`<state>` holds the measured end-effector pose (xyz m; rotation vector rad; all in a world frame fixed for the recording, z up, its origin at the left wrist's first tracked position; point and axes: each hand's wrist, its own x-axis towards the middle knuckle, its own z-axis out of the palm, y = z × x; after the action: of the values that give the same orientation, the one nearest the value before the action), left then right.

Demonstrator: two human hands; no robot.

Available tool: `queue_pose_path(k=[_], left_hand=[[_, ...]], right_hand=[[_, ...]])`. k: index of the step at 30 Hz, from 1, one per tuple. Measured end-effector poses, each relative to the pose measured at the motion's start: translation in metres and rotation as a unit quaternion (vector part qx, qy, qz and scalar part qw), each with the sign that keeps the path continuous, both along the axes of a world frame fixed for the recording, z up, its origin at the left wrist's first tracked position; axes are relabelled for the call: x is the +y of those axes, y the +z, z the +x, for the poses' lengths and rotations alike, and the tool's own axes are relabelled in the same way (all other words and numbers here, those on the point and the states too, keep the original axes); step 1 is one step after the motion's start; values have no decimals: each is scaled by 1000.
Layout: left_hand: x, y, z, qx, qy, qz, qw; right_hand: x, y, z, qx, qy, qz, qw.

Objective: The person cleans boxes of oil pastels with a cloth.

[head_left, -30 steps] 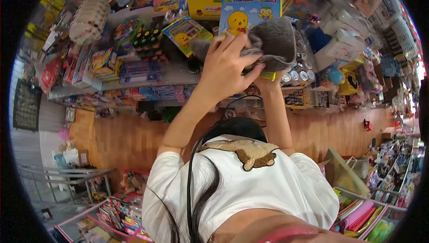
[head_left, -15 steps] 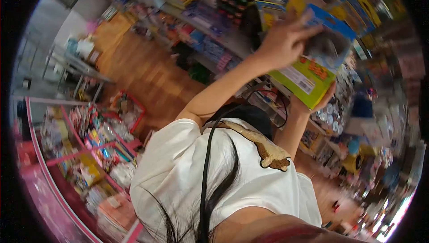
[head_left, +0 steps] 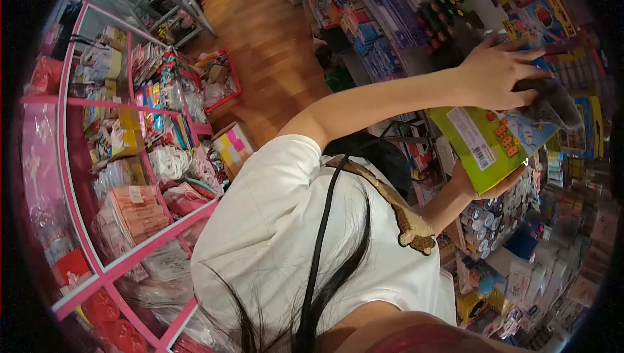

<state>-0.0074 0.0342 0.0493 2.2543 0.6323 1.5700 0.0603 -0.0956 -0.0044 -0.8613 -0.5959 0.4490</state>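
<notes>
A green and blue cardboard package (head_left: 469, 138) with a white barcode label and orange lettering is tilted in front of me at the right. My right hand (head_left: 463, 183) grips its lower edge from beneath, with part of the palm hidden behind it. Over the package's upper end, my left hand (head_left: 497, 75) has its fingers bent and somewhat apart. They press on a dark grey, soft-looking cloth (head_left: 560, 103), which is blurred and hangs past the package's far edge. The package's upper part is mostly covered by hand and cloth.
Shelves of boxed goods (head_left: 374, 41) run along the far side. Round tins (head_left: 481, 226) stand in rows below my right hand. At the left is a pink-framed display case (head_left: 97, 275) with packets. A red basket (head_left: 235, 80) sits on the wooden floor (head_left: 260, 41).
My view has turned, so package and hands now appear lower and further right. My left hand has slid across the package's upper part with the cloth; my right hand still grips the lower edge.
</notes>
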Motion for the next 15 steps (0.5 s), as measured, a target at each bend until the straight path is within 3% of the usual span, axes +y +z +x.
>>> queue_pose_path(k=[1, 3, 4, 5, 6, 8, 11, 14, 15], left_hand=[[-4, -11, -4, -8, -45, -21, 999], [-26, -32, -17, -25, -138, -62, 988], [-44, -34, -24, 35, -131, -20, 991], [-61, -34, -29, 97, -122, 23, 987], [-70, -36, -27, 74, -154, 31, 985], [-70, -27, -19, 19, -195, 42, 980], [-42, 4, -6, 13, -86, 96, 992], [-8, 16, -9, 29, -18, 83, 996], [-1, 14, -11, 41, -3, 79, 996]], right_hand=[[2, -6, 6, -117, -36, -8, 992], [8, -24, 30, -215, -7, 124, 969], [5, -1, 30, 53, 185, 149, 970], [10, -15, 30, -159, -67, -77, 982], [12, -25, 32, -97, -5, -8, 995], [12, -29, 28, 70, 217, 128, 965], [9, -42, 26, 150, 353, 175, 907], [3, -38, 16, 209, 412, 151, 874], [2, -21, 5, 223, 314, 84, 919]])
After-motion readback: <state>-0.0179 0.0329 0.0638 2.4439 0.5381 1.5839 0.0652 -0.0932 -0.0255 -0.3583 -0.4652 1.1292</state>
